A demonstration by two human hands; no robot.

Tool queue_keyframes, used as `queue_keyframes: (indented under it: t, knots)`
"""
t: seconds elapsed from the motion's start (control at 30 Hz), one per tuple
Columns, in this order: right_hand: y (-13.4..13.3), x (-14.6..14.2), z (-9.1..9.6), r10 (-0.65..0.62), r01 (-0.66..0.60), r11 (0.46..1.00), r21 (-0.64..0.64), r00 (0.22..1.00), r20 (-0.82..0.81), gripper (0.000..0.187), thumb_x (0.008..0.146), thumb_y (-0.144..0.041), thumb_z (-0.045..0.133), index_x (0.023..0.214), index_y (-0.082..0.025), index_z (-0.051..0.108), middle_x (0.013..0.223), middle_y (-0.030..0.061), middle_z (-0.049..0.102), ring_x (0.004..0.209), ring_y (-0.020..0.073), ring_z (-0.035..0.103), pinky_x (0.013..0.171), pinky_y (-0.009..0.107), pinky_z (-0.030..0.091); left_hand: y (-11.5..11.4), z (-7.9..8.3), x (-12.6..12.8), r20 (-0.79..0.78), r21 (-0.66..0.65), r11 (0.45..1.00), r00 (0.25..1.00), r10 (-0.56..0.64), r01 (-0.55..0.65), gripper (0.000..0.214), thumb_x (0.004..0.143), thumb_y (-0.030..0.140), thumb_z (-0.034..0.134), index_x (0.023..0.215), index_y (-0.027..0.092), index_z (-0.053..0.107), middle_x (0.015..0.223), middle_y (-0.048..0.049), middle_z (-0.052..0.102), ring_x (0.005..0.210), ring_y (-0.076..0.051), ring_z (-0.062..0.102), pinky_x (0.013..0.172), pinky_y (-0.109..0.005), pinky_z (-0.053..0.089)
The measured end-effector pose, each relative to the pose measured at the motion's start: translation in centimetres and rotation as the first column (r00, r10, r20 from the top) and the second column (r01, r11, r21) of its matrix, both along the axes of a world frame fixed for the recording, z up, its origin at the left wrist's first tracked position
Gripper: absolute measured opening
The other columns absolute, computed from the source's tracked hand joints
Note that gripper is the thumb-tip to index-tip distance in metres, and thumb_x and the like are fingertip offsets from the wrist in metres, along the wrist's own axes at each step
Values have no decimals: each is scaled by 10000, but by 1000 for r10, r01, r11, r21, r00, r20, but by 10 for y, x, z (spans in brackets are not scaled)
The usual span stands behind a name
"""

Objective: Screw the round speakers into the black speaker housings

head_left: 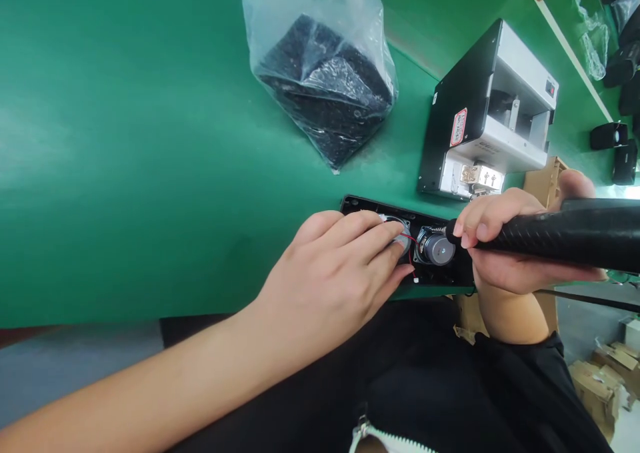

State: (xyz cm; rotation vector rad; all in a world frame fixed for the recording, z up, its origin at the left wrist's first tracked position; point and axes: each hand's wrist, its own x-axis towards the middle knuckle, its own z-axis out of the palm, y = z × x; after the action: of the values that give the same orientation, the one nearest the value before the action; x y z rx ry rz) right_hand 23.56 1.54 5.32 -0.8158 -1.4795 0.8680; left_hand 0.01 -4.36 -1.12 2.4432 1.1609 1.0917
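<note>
Green bench (150,139); black panel (440,276) at its near edge. Black screwdriver-like tool (560,233) — right hand (525,271) wrapped round it, tip at right speaker (440,249). Left hand (333,273) over left speaker (407,244) — can't tell if gripping. Thin red wire (411,255) between.

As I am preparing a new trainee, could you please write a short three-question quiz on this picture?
1. What does the right hand hold?
2. True or false: the left hand partly covers a speaker driver in the black housing.
3. Where does the clear plastic bag lie? A) inside the machine; B) on the green table; C) under the left hand.

Key: 1. A long black tool, probably a power screwdriver. 2. True. 3. B.
</note>
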Motion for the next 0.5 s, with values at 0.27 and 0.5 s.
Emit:
queue_keyframes:
  t: [0.27, 0.5]
  knots:
    - [3, -5, -1, -25, 26, 999, 27, 1000, -13, 652, 1113, -980, 650, 1486, -503, 892, 701, -58, 745, 429, 166, 590, 462, 312, 630, -3, -4, -2, 101, -152, 988, 995, -3, 19, 194, 1238, 301, 766, 1332, 274, 933, 1373, -99, 957, 1281, -399, 901, 959, -558, 682]
    - [2, -3, -9, 10, -9, 995, 100, 1000, -17, 722, 1155, -978, 545, 1495, -425, 862, 710, -42, 742, 443, 182, 594, 453, 331, 617, 0, 1, 1, -6, -1, 1000, 1000, -4, 4, 272, 1295, 274, 655, 1227, 183, 902, 1295, -131, 958, 1206, -360, 902, 912, -542, 658]
